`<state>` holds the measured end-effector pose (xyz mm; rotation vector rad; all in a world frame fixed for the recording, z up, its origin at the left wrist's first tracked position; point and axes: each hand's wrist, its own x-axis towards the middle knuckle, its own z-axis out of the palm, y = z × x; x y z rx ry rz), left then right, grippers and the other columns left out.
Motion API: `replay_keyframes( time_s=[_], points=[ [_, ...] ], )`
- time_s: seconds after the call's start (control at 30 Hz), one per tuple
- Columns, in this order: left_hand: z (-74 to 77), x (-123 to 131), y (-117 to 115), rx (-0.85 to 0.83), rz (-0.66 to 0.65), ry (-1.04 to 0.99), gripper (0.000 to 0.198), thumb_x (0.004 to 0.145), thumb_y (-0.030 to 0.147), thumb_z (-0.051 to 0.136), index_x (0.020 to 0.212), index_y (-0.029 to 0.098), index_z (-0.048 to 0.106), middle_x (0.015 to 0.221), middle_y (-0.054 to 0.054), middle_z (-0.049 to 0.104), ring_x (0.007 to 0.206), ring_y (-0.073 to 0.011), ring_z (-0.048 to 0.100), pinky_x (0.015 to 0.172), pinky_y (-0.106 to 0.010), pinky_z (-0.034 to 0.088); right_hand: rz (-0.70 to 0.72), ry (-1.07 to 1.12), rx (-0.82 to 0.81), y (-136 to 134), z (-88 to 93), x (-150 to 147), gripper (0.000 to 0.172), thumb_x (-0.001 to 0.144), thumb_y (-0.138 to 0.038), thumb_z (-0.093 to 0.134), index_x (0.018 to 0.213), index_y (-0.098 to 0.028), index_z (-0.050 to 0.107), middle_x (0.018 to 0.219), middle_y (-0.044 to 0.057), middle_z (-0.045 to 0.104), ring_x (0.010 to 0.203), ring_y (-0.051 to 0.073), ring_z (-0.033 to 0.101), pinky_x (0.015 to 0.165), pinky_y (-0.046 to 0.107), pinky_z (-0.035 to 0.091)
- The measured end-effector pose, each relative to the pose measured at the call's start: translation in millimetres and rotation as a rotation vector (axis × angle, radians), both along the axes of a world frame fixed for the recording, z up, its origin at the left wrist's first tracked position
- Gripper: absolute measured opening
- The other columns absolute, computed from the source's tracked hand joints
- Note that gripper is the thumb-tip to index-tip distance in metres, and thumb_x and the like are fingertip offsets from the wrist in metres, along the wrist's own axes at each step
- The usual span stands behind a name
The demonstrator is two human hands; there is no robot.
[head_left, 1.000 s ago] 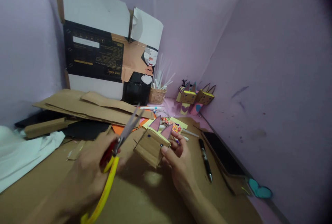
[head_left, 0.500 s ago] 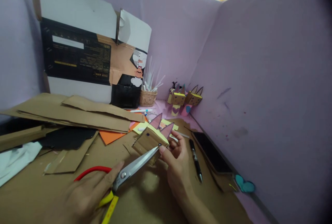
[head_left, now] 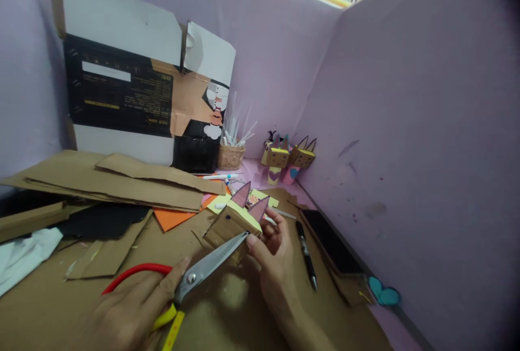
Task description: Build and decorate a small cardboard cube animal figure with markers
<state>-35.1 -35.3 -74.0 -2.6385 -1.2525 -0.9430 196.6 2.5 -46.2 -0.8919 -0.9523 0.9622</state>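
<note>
My left hand (head_left: pixel 130 313) is wrapped round the red and yellow handles of a pair of scissors (head_left: pixel 195 275). The steel blades lie closed and point up to the right, their tip touching a small cardboard box figure (head_left: pixel 227 226). The figure has a yellow top and two pink pointed ears. My right hand (head_left: pixel 272 264) grips it from the right, thumb on its near corner, just above the brown cardboard work surface (head_left: pixel 227 313).
A black pen (head_left: pixel 305 253) and a dark phone (head_left: pixel 331 242) lie to the right by the purple wall. Brown cardboard sheets (head_left: pixel 114 177), orange paper (head_left: pixel 173 216) and a flattened printed box (head_left: pixel 125 85) fill the left. Two finished ear figures (head_left: pixel 288 157) and a basket of sticks (head_left: pixel 231 156) stand at the back.
A second ago the scissors pointed up and away, left of the figure. They have swung down flat, and the blade tip now rests against the figure. My right hand has kept hold of it.
</note>
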Motion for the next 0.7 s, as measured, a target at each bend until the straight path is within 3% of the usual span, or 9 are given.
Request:
replay_keyframes(
  time_s=[0.2,0.4,0.53,0.7],
  points=[
    [1.5,1.3,0.5,0.042,0.026,0.059,0.069,0.067,0.008,0.042,0.132,0.029,0.041,0.084,-0.002,0.068,0.069,-0.0186,0.066,0.063,-0.023,0.050,-0.058,-0.035,-0.012,-0.9,1.2,-1.1,0.052,0.062,-0.031,0.069,0.107,-0.024,0.043,0.100,0.006,0.062,0.089,0.023,0.061,0.077,0.039,0.049],
    [1.9,-1.2,1.5,0.140,0.055,0.153,0.063,0.069,0.009,0.041,0.130,0.026,0.041,0.082,-0.005,0.068,0.067,-0.0198,0.065,0.060,-0.024,0.050,-0.093,-0.038,-0.024,-1.5,4.5,-2.5,0.048,0.059,-0.026,0.068,0.102,-0.024,0.045,0.093,0.003,0.061,0.083,0.020,0.061,0.067,0.031,0.049],
    [-3.8,-3.0,3.1,0.137,0.066,0.153,0.062,0.068,0.011,0.041,0.128,0.025,0.043,0.081,-0.005,0.067,0.067,-0.0201,0.065,0.059,-0.024,0.051,-0.119,-0.039,-0.072,-1.7,7.4,-3.4,0.049,0.056,-0.024,0.068,0.100,-0.024,0.046,0.087,0.002,0.058,0.079,0.019,0.059,0.058,0.027,0.047],
    [-10.9,-5.7,4.2,0.128,0.072,0.134,0.057,0.068,0.010,0.039,0.122,0.026,0.046,0.086,-0.004,0.068,0.070,-0.0181,0.067,0.064,-0.023,0.052,-0.120,-0.019,-0.093,-2.1,8.6,-3.9,0.050,0.055,-0.024,0.068,0.100,-0.024,0.047,0.085,0.000,0.058,0.079,0.018,0.059,0.061,0.027,0.047]
  ],
)
